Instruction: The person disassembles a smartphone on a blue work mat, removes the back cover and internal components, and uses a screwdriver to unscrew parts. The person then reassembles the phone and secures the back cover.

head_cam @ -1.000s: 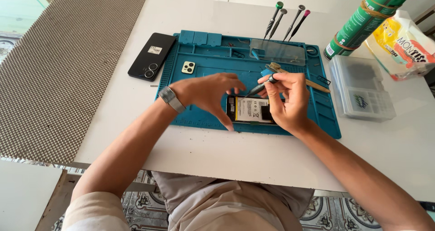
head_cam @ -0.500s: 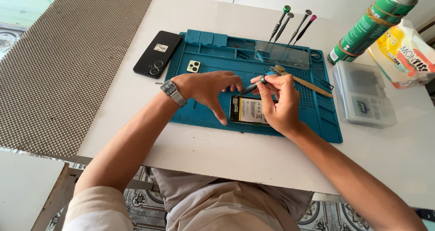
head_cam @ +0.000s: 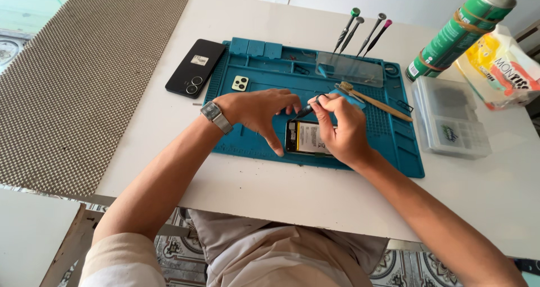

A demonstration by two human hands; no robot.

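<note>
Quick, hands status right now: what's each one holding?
Left hand: holds nothing, fingers spread, thumb steadying the opened phone at its left edge.
Right hand: closed on a small dark-tipped tool, over the phone.

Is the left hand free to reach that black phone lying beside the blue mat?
Probably yes: the left hand only steadies the opened phone, and bare mat lies between it and the black phone.

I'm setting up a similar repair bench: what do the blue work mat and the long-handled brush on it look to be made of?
The blue mat looks like soft silicone or rubber: matte, with moulded trays and ribbed zones. The brush seems to have a bamboo or light wood handle, pale tan and unvarnished, with short bristles; what the bristles are made of I cannot tell.
</note>
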